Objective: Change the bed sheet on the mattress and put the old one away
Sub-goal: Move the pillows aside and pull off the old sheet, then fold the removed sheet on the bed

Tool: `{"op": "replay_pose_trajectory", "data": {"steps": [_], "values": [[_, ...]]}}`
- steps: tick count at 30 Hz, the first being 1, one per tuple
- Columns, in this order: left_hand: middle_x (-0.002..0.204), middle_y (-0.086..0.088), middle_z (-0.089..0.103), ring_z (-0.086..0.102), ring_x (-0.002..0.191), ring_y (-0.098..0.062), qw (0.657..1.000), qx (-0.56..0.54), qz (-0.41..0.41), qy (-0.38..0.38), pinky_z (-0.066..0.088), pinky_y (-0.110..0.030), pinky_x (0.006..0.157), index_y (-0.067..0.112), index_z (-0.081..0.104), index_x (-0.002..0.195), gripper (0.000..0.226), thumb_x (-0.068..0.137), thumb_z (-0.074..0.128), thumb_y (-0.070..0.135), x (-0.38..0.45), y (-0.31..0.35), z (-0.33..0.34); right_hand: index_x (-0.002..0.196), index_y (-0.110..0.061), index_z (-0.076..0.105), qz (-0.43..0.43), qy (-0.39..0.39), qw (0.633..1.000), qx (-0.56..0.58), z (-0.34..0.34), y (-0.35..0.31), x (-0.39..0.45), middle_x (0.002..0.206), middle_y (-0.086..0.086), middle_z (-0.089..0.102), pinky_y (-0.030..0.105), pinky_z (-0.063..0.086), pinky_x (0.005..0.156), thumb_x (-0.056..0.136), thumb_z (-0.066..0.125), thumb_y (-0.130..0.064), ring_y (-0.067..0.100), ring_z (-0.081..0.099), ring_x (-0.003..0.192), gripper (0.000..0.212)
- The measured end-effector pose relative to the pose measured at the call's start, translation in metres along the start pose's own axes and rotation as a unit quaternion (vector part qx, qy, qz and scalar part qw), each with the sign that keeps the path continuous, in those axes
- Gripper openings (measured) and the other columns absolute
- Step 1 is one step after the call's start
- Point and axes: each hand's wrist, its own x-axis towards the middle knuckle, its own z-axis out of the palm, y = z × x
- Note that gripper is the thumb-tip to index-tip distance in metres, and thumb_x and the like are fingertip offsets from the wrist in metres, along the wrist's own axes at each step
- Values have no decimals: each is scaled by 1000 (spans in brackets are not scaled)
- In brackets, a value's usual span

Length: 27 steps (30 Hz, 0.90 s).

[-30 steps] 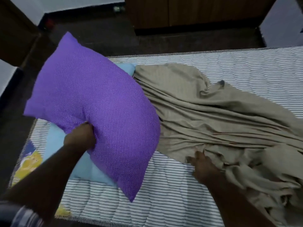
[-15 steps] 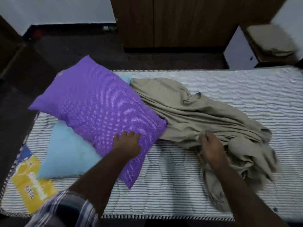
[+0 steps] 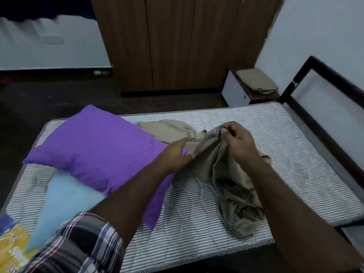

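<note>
Fingers (image 3: 226, 131) of both hands pinch the beige sheet (image 3: 212, 160), left fingertips hidden.

left arm (image 3: 126, 196): plaid sleeve (image 3: 78, 243) pushed above elbow, checks in navy, white, grey, thin red lines. right arm (image 3: 291, 205) bare, no sleeve visible.

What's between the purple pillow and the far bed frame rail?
In the head view: both hands on the beige sheet, then bare striped mattress up to the rail.
</note>
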Motion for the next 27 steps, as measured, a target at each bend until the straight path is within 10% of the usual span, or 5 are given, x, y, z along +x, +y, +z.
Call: {"op": "replay_pose_trajectory", "data": {"steps": [13, 21, 27], "values": [[153, 0, 46, 48, 137, -19, 992, -56, 113, 1, 41, -35, 111, 24, 35, 155, 71, 93, 68, 33, 21, 102, -22, 82, -25, 59, -50, 192, 980, 22, -123, -62, 27, 80, 4, 61, 51, 51, 76, 91, 53, -41, 16, 55, 75, 20], [145, 0, 52, 60, 119, -18, 990, -79, 116, 12, 53, -38, 93, 28, 40, 152, 67, 92, 69, 36, 42, 138, -22, 89, -25, 58, -112, 331, 935, 61, -193, -88, 58, 79, -17, 58, 20, 48, 75, 99, 53, -21, -7, 53, 72, 12], [99, 11, 69, 65, 93, -6, 986, -106, 125, 35, 49, -26, 73, 29, 69, 107, 35, 86, 69, 57, 66, 225, 0, 85, -32, 62, -138, 277, 949, 67, -214, -74, 101, 82, -9, 63, 41, 55, 81, 94, 58, -29, 8, 60, 78, 10]]}}
